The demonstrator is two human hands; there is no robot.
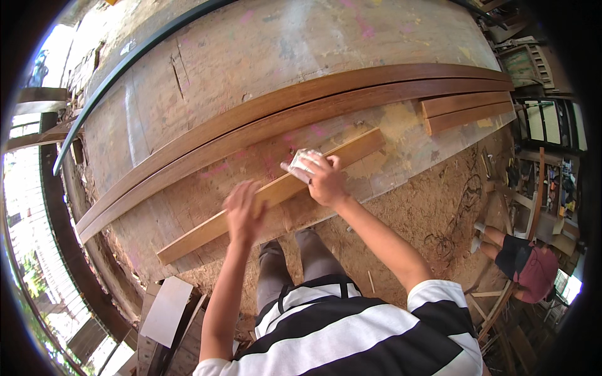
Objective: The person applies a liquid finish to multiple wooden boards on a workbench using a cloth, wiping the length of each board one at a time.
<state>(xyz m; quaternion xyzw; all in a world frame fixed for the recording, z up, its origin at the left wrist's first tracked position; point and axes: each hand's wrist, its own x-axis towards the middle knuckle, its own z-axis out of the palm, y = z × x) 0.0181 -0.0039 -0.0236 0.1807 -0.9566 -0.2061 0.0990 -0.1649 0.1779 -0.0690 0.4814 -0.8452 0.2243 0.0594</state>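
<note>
Right hand (327, 182) grasping a crumpled whitish pad (303, 160), over the upper-right half of the light-brown wooden plank (282, 188). Plank lies on the worktable (389, 50), long axis diagonal, lower left to upper right, most of its length off to the left of the pad. Left hand (243, 210) looks empty, fingers loose, nearer plank's lower-left end; blurred, can't tell if touching
</note>
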